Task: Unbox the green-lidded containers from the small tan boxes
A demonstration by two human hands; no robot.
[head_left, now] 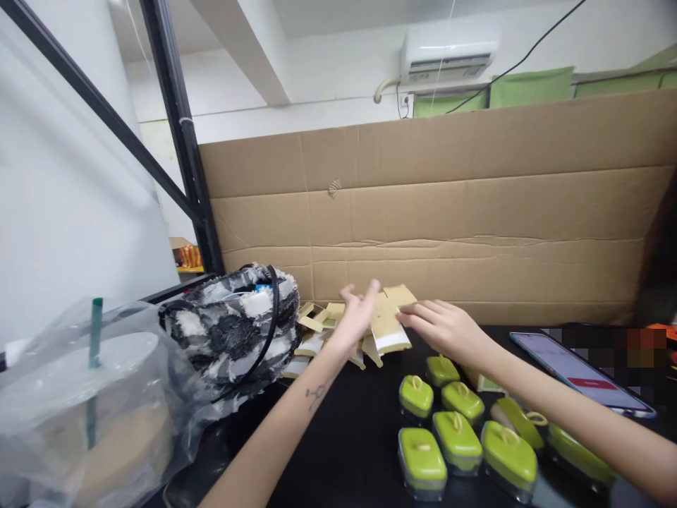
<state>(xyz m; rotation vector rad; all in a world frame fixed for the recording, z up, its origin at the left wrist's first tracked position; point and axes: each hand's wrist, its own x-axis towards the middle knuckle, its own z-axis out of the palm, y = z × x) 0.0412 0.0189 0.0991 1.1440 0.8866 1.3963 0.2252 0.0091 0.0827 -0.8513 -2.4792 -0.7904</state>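
My right hand [441,324] has its fingers closed at the right edge of a tan, partly flattened small cardboard box [388,317] with a white strip along its lower edge. Beside that box's left edge, my left hand [358,310] is open, thumb up and fingers apart; I cannot tell whether it touches the box. More tan cardboard boxes [311,344] lie in a loose pile behind my left wrist. Nearer me stand several small clear containers with green lids and yellow loops, such as the container [458,439]; my right forearm partly covers some at the right.
A black-and-white shaggy bag [238,331] stands left of the pile. At the far left is a lidded cup [121,395] with a green straw inside a plastic bag. A phone [582,374] lies on the right of the black table [328,437]. A tall cardboard panel [423,219] rises behind.
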